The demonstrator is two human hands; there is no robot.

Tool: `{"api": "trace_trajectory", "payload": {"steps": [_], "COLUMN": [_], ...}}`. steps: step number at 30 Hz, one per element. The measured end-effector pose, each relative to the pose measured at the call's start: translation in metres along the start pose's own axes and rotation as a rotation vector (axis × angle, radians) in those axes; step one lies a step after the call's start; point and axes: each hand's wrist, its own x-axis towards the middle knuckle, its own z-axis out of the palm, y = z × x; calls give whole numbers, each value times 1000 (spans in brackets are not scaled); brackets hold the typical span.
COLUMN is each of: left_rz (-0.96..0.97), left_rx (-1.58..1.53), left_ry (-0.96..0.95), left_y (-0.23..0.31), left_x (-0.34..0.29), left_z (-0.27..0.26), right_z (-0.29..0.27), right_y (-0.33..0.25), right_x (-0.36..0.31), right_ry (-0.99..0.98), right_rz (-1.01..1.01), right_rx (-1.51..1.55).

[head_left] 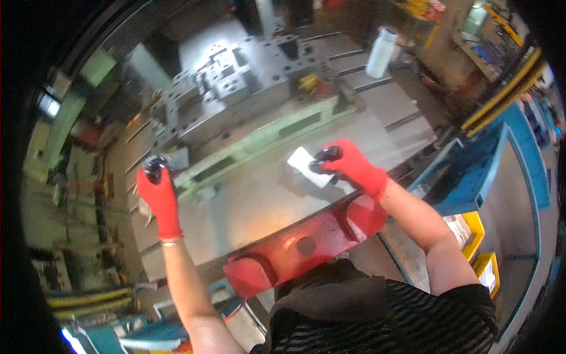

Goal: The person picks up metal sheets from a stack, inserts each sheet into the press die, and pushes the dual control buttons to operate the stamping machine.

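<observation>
My right hand (345,165), in a red glove with dark fingertips, pinches a white cloth or folded paper (309,167) over the bare metal machine bed (259,203). My left hand (158,192), gloved the same way, is raised at the bed's left side with its dark fingers curled. Whatever those fingers may hold is hidden and blurred. A small grey piece (178,158) shows right beside them, close to the left end of a pale green slotted rail (259,144). Behind the rail lies a large steel die block (236,100) with many holes.
A red metal crosspiece (303,245) spans the bed's near edge, just before my body. On the far right of the bed stands a pale bottle (382,54). Blue cabinets (471,171) and yellow bins (471,233) are at the right, below yellow-black bars (504,91).
</observation>
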Motion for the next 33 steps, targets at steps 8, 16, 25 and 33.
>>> {"api": "trace_trajectory", "payload": {"steps": [8, 16, 25, 33], "left_rz": [-95, -65, -121, -326], "left_rx": [444, 743, 381, 301], "left_ry": [-169, -148, -62, -18], "left_y": [-72, -78, -51, -45], "left_x": [-115, -115, -139, -172], "left_z": [-14, 25, -8, -90], "right_z": [20, 35, 70, 114], "right_y": [34, 7, -88, -127], "right_x": [1, -1, 114, 265], "right_ry": [-21, 29, 78, 178], "right_rz": [-11, -101, -937, -1224], "right_rx": [-15, -219, -1067, -2003]}}
